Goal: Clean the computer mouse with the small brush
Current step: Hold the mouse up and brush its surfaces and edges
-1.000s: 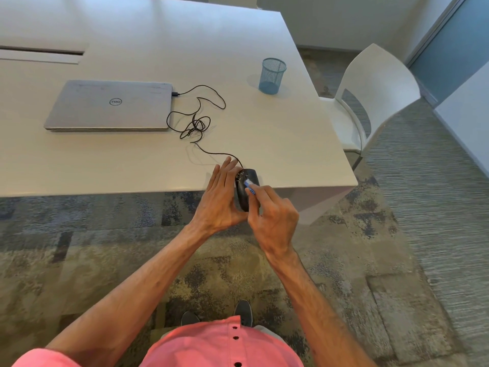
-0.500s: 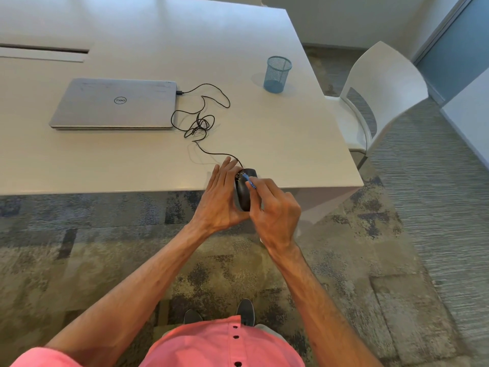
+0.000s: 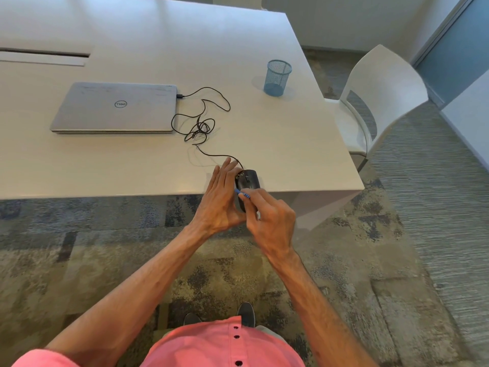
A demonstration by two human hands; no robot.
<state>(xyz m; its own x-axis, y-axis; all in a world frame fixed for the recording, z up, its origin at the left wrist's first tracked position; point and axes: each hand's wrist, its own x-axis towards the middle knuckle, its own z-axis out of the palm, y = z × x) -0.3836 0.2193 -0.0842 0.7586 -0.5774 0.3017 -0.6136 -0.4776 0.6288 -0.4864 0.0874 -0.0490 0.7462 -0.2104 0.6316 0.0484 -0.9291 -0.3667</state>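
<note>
Finding: the computer mouse (image 3: 248,181) sits at the near edge of the table (image 3: 291,154), its rear end apparently past the edge and over the carpet. It is propped by the left hand (image 3: 221,202), whose grip is spread, with fingers straight along the mouse's left flank rather than curled round it. The right hand (image 3: 272,221) has its grip pinched on the small brush (image 3: 242,193); a short blue length shows beyond the fingertips, its tip on the upper shell toward the left side. Risks, as judged: a stroke pressing down or sideways could tip the mouse off the open palm, and with nothing under the overhang it would drop until the cable (image 3: 211,154) checks it. That cable runs slack through a tangle to the closed laptop (image 3: 116,107) — a fall could jerk the plug or drag the laptop. The slim brush may twist or slip from the fingertips under pressure. Whether its bristles reach the wheel gap cannot be told.
</note>
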